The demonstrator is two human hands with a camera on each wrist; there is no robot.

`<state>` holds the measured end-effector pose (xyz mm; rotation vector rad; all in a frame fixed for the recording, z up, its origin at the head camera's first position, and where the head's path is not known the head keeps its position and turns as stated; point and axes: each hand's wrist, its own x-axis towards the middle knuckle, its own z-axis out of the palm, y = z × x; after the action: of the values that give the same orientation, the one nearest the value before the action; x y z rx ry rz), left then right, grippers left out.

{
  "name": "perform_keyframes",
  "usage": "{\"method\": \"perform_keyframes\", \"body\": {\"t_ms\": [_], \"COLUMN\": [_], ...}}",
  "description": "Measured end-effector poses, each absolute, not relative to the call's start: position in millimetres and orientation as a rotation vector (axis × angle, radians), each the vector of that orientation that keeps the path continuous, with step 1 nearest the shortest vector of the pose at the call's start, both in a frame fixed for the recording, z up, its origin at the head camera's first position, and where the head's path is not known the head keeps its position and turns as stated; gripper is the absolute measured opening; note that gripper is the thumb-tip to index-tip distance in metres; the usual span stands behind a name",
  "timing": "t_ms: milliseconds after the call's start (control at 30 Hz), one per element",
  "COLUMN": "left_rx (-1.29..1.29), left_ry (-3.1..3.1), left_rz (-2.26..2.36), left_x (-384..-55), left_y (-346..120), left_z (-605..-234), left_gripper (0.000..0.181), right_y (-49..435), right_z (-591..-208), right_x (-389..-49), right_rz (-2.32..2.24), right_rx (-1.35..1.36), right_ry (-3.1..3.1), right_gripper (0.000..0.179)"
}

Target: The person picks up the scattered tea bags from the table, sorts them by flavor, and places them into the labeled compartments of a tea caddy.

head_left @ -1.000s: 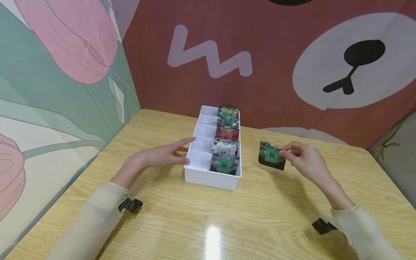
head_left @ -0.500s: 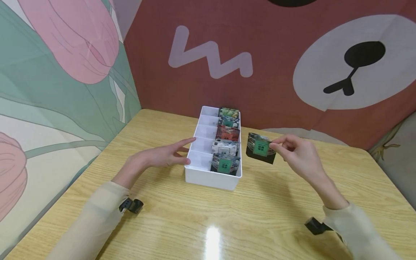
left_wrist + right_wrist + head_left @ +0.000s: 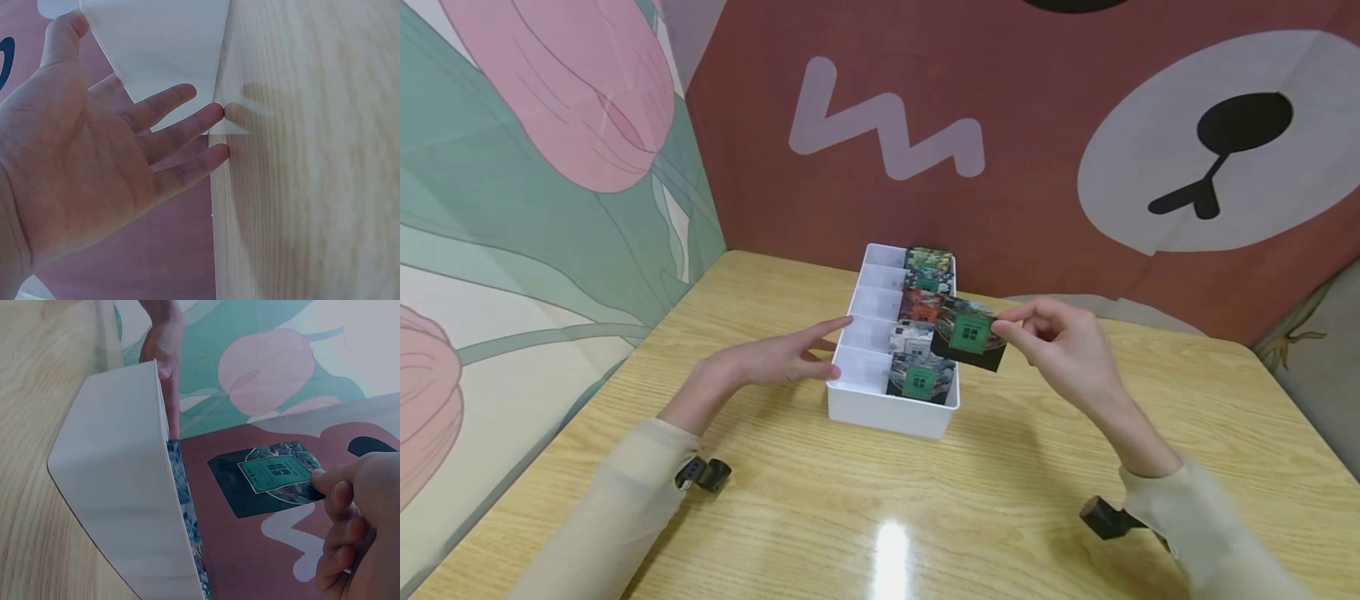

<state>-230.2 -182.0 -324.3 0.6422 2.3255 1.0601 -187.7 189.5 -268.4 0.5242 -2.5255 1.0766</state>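
My right hand (image 3: 1063,346) pinches a dark tea bag sachet (image 3: 970,333) with a green label by its right edge, thumb in front. The sachet is raised over the right side of a white divided box (image 3: 887,414) and overlaps the middle rows in the head view. In the right wrist view the sachet (image 3: 269,478) is tilted, well above the box wall (image 3: 119,475). My left hand (image 3: 775,358) rests at the box's left side, its fingers spread and thumb at the near left corner. The left wrist view shows this hand (image 3: 94,150) with straight fingers beside the box wall (image 3: 162,50).
Sachets stand in the box's right column: green-labelled ones (image 3: 919,382) in front, then white (image 3: 916,340), red (image 3: 919,307), and more behind. The left compartments (image 3: 861,367) show bare white floors. A wooden table (image 3: 775,500) lies beneath, with a printed red cloth backdrop (image 3: 1030,192) behind.
My right hand has carried the sachet leftward and slightly up, from the table's right side to over the box's right edge. The left hand and the box have stayed in place.
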Motion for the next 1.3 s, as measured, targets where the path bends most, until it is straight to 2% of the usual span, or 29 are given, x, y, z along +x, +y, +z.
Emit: {"method": "perform_keyframes", "body": {"t_ms": [833,1300], "left_rx": [0.633,0.632], "left_ry": [2.331,2.337], "left_rz": [1.053,1.057], "left_x": [-229.4,-227.6], "left_y": [-183.8,-184.7], "left_z": [-324.7,-323.5], "left_gripper": [0.083,0.085], "right_y": [144.1,143.8], "right_z": [-312.9,-330.5], "right_x": [-200.2,-197.0], "right_rz": [1.262,0.963], "right_rx": [0.678,0.681], "right_ry": [-2.584,-2.642], "right_gripper": [0.005,0.007]}}
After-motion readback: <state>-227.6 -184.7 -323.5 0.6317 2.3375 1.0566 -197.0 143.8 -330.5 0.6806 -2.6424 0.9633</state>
